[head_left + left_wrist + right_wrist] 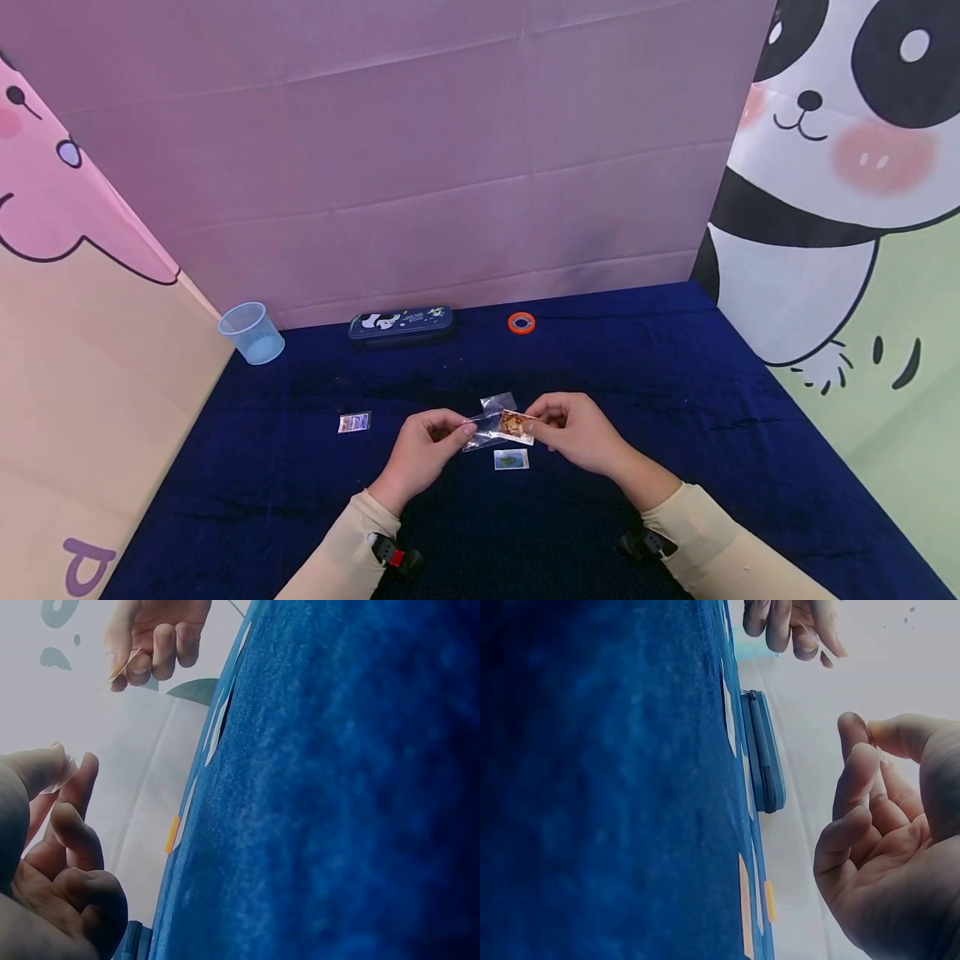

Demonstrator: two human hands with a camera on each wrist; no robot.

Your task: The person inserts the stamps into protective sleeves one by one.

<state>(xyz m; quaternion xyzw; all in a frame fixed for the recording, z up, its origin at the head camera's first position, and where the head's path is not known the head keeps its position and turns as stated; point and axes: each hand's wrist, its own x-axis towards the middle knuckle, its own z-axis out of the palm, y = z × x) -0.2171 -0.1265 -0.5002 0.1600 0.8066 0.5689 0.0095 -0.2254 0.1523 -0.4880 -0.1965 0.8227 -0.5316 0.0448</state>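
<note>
My left hand [423,450] pinches one end of a small clear plastic sleeve [482,435] between thumb and forefinger. My right hand [581,431] pinches a small orange-brown picture card [513,426] with a pale border. In the head view the card's left edge overlaps the sleeve; I cannot tell whether it is inside. The right wrist view shows the thumb and forefinger of the right hand [885,817] meeting at their tips. Behind the held pieces lies another clear sleeve [498,402]. Just in front lies a blue-green picture card [512,459].
A purplish picture card [354,422] lies left of the left hand on the dark blue cloth [645,367]. Along the back stand a light blue cup [252,335], a navy pencil case [401,325] and an orange-red tape roll [521,323]. Printed fabric walls surround the table.
</note>
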